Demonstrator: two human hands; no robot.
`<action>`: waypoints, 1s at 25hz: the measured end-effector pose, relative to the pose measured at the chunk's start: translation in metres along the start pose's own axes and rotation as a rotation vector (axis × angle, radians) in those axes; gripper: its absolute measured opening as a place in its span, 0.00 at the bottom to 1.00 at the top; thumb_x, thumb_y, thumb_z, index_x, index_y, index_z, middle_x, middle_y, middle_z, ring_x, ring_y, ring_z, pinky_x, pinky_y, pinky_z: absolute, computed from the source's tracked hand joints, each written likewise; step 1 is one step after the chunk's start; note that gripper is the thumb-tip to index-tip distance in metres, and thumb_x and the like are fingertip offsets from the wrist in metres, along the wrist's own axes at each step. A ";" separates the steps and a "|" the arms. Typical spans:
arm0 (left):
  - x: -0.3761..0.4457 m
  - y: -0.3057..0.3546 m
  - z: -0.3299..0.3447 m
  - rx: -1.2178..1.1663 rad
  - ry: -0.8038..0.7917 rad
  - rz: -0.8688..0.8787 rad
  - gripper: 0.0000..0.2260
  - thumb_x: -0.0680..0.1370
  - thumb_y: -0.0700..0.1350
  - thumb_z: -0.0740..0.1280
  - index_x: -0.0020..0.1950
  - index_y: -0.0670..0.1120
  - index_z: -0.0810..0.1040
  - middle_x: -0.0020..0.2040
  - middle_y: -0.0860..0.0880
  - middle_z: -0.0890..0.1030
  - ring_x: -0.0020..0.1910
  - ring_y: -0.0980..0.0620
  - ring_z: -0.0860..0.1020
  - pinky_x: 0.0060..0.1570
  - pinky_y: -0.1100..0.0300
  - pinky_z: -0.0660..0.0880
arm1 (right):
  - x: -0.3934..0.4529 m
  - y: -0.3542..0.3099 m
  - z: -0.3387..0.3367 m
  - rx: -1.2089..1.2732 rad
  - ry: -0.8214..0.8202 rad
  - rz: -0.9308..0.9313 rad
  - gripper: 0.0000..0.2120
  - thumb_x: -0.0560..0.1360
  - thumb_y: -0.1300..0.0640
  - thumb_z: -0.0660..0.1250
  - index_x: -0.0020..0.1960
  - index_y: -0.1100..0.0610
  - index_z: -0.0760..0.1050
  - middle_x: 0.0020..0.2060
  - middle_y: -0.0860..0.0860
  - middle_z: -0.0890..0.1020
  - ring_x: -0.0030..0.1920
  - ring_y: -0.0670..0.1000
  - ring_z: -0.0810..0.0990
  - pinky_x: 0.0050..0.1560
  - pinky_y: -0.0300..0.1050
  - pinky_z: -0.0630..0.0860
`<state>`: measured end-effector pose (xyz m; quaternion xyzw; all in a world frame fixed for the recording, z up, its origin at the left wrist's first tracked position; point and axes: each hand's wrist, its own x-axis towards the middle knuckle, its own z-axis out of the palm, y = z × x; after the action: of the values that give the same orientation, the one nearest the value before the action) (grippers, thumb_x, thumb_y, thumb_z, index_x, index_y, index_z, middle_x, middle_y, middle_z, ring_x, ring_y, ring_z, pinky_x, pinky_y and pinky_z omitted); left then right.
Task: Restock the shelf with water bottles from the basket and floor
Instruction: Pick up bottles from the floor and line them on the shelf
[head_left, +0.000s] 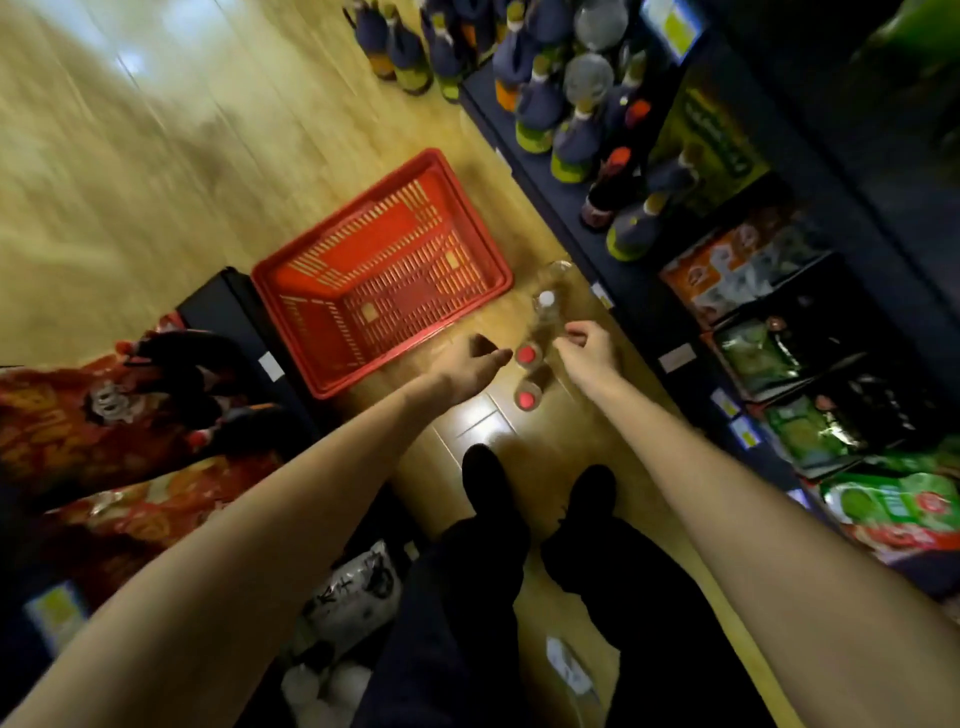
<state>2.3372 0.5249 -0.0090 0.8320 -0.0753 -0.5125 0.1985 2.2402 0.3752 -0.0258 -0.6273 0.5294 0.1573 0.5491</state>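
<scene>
With the basket (382, 270) empty, we reach for floor bottles (525, 355), left hand (470, 366) open, right hand (589, 348) pinching the white-capped bottle (545, 306); next we lift it shelfward.

Indoor light dim and warm, coming from overhead. Ceiling lamps glaring off wooden floor (156, 156): pale patch showing top left, small bright spot shining between forearms. Motion blur smearing whole frame, heaviest across left floor and upper corners. Shelf (649, 291) at right sinking into deep shadow, packets barely reading. Wide-angle lens bending straight lines and stretching arms toward edges. Nothing focusing sharply; basket (384, 270) showing clearest.
</scene>
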 end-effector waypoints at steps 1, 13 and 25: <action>0.023 -0.018 0.012 0.029 -0.022 -0.024 0.19 0.82 0.56 0.66 0.59 0.40 0.81 0.53 0.43 0.85 0.53 0.44 0.83 0.59 0.45 0.80 | 0.018 0.019 0.013 -0.005 -0.019 0.031 0.17 0.78 0.60 0.69 0.66 0.61 0.77 0.51 0.52 0.80 0.61 0.57 0.81 0.54 0.41 0.72; 0.212 -0.107 0.120 0.059 0.074 -0.021 0.34 0.78 0.52 0.72 0.79 0.42 0.64 0.76 0.42 0.71 0.70 0.42 0.75 0.65 0.54 0.72 | 0.159 0.174 0.089 -0.011 0.248 0.153 0.14 0.79 0.54 0.70 0.59 0.61 0.79 0.60 0.57 0.82 0.56 0.53 0.80 0.55 0.47 0.76; 0.278 -0.124 0.174 -0.020 0.147 0.076 0.40 0.71 0.60 0.74 0.79 0.50 0.65 0.73 0.46 0.76 0.70 0.43 0.76 0.64 0.55 0.72 | 0.252 0.217 0.087 0.131 0.262 0.104 0.46 0.70 0.60 0.80 0.81 0.52 0.60 0.77 0.54 0.69 0.77 0.55 0.66 0.76 0.49 0.63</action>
<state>2.3028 0.5023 -0.3565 0.8619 -0.0871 -0.4429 0.2311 2.1905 0.3614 -0.3658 -0.5769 0.6376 0.0673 0.5061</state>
